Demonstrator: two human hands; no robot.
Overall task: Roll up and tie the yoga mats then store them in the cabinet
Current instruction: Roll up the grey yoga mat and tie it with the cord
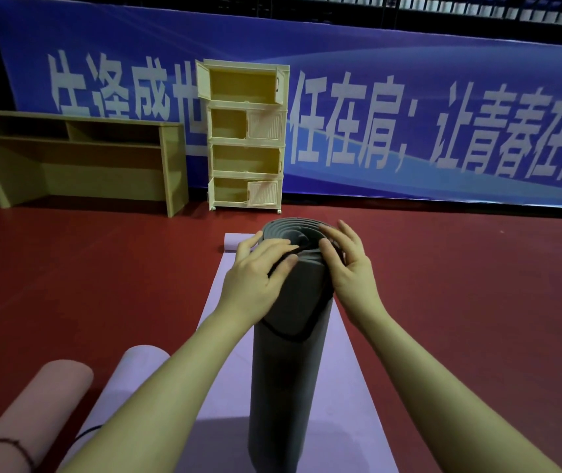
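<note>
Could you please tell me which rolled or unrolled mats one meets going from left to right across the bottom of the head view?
pink rolled mat → lilac rolled mat → grey rolled mat, standing upright on the flat lilac mat.

grey rolled mat (pixel 290 370) upright at centre, black cord (pixel 286 332) looped around, lilac mat (pixel 341 387) flat beneath, cream cabinet (pixel 243 134) 12 o'clock, doors open
</note>
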